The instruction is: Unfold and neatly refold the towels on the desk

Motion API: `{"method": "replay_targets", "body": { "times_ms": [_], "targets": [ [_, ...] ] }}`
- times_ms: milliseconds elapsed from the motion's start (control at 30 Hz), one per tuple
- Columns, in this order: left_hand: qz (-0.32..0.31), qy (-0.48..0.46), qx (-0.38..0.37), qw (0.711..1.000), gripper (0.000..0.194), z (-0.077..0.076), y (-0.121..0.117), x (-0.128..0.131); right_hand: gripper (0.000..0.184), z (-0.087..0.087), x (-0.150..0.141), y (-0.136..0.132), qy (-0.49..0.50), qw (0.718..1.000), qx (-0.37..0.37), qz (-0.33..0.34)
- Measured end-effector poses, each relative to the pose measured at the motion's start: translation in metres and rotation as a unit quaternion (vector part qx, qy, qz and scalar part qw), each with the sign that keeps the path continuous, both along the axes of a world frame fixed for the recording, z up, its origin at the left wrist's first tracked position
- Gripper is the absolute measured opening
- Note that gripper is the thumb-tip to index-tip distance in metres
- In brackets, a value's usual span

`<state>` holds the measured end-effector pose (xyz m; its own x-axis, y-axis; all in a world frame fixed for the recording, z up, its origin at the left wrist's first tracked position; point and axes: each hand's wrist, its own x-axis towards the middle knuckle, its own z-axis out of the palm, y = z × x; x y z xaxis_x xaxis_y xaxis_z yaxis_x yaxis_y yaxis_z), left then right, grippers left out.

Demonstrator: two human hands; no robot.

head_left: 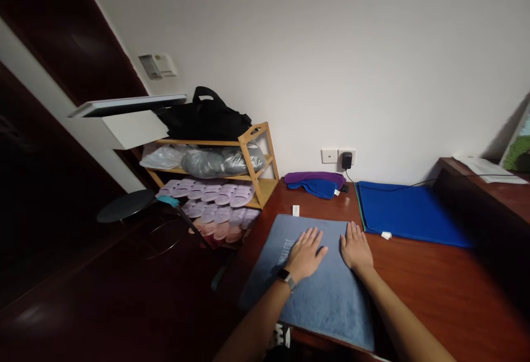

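Note:
A greyish-blue plush mat [327, 307] with pale lettering on its left side lies flat on the reddish-brown wooden table [430, 290]. My left hand [305, 254], with a watch on its wrist, rests palm down on the mat beside the lettering, fingers stretched out. Near the mat's right edge lies my right hand [356, 247], also flat, its fingers straight and close together. Neither hand grips anything. A small white tag [295, 211] sticks out past the mat's far edge.
Folded blue cloths [406, 213] lie right of the mat; a purple-and-blue cloth [314, 182] lies by the wall. A black adapter [346, 159] trails a cable over the table. Left stands a wooden rack [259, 169] with slippers [221, 193] and a black bag [207, 116], near a round stool [126, 206].

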<state>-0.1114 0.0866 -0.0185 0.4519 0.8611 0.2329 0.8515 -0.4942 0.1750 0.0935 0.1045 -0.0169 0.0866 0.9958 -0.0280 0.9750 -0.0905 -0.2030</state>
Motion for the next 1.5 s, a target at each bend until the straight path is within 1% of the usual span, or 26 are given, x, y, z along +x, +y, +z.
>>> {"method": "replay_targets", "body": {
  "times_ms": [100,167,200,267,333,400,467,567,633,733,800,867,933,1000,1067,1167,1233,1300,1367,1433,1500],
  "targets": [
    [0.098,0.014,-0.02,0.995,0.066,0.0,0.002,-0.063,0.069,-0.003,0.001,0.0,0.0,1.0,0.002,0.0],
    [0.139,0.02,-0.018,0.99,0.067,0.0,0.001,-0.102,0.07,-0.004,0.001,-0.001,-0.004,1.0,0.002,0.0],
    [0.148,0.022,-0.013,0.989,0.068,-0.001,-0.001,-0.116,0.07,-0.004,0.0,-0.001,-0.008,1.0,0.001,0.0],
    [0.15,0.022,-0.004,0.988,0.067,-0.003,-0.005,-0.13,0.069,-0.002,-0.001,0.0,-0.015,1.0,-0.003,-0.005],
    [0.15,0.018,0.004,0.989,0.066,-0.006,-0.009,-0.132,0.069,0.005,-0.003,0.0,-0.02,1.0,-0.011,-0.011],
    [0.152,0.015,0.008,0.988,0.065,-0.006,-0.011,-0.127,0.068,0.013,-0.006,-0.002,-0.023,0.999,-0.023,-0.017],
    [0.155,0.012,0.011,0.988,0.064,-0.006,-0.011,-0.123,0.067,0.021,-0.007,-0.01,-0.027,0.999,-0.025,-0.022],
    [0.158,0.003,0.02,0.987,0.064,-0.003,-0.011,-0.121,0.067,0.023,-0.007,-0.042,-0.039,0.999,0.003,-0.017],
    [0.159,-0.009,0.027,0.987,0.062,0.001,-0.011,-0.121,0.067,0.018,-0.007,-0.072,-0.043,0.999,0.017,-0.006],
    [0.159,-0.022,0.041,0.986,0.057,0.013,-0.015,-0.118,0.068,0.005,-0.008,-0.111,-0.039,0.999,-0.001,-0.006],
    [0.16,-0.027,0.057,0.985,0.054,0.021,-0.024,-0.111,0.068,-0.001,-0.011,-0.126,-0.039,0.999,-0.013,-0.01],
    [0.141,-0.032,0.075,0.987,0.051,0.026,-0.039,-0.099,0.068,-0.003,-0.013,-0.131,-0.041,0.999,-0.015,-0.011],
    [0.092,-0.027,0.083,0.992,0.05,0.024,-0.06,-0.088,0.068,-0.002,-0.015,-0.131,-0.04,0.999,-0.014,-0.013],
    [0.035,-0.007,0.075,0.997,0.05,0.019,-0.083,-0.086,0.068,-0.001,-0.015,-0.129,-0.039,0.999,-0.013,-0.013],
    [0.014,0.015,0.064,0.998,0.054,0.012,-0.102,-0.096,0.068,-0.002,-0.014,-0.129,-0.04,0.999,-0.01,-0.009],
    [0.045,0.031,0.066,0.996,0.059,0.004,-0.123,-0.132,0.068,-0.005,-0.013,-0.129,-0.033,0.999,-0.004,-0.006],
    [0.06,0.036,0.074,0.995,0.062,0.0,-0.13,-0.159,0.068,-0.006,-0.014,-0.13,-0.02,1.0,0.003,-0.009],
    [0.054,0.042,0.077,0.995,0.063,-0.005,-0.132,-0.181,0.068,-0.004,-0.015,-0.13,-0.009,1.0,0.007,-0.012],
    [0.049,0.05,0.082,0.994,0.064,-0.011,-0.13,-0.192,0.067,0.002,-0.017,-0.129,0.001,1.0,0.008,-0.014],
    [0.053,0.057,0.096,0.992,0.064,-0.015,-0.124,-0.195,0.067,0.009,-0.018,-0.128,0.016,1.0,0.007,-0.014],
    [0.052,0.059,0.115,0.99,0.064,-0.015,-0.119,-0.193,0.066,0.016,-0.017,-0.129,0.044,0.999,0.011,-0.011]
  ]
}}
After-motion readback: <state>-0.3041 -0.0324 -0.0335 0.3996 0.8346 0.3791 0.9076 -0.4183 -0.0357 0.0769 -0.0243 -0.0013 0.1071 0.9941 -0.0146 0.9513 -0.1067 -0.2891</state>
